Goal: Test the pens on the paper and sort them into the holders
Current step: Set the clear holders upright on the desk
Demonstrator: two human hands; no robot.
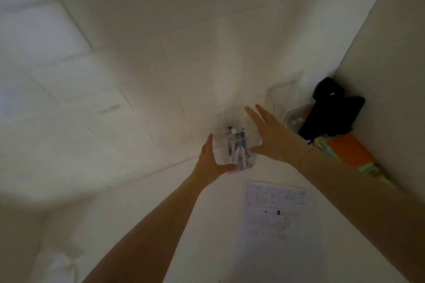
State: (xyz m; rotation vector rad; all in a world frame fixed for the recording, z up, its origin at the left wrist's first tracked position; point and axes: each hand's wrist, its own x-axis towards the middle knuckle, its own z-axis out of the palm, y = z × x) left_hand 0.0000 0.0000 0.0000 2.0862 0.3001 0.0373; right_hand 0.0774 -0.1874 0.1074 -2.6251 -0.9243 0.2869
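Black bag [331,110] and orange folder [349,154] crowd the corner — left hand [212,161] cups the clear plastic pen holder [236,145]; right hand [270,135] open, fingers straight, beside it.

**Q:** how did the feed look at that moment?

**A:** Honestly pretty murky on my end. The whole head view was dim and soft, nothing properly sharp. The brightest bit was a bluish-white wash on the wall tiles [43,30] at upper left, so the light seemed to come from that side. The lower left corner smeared into blur. The tile lines bowed from the wide lens. The clear pen holder [236,145] was hazy and the pens [238,147] inside were just dark smudges. Marks on the paper [278,216] were unreadable, and the black stuff [331,110] in the right corner was featureless.
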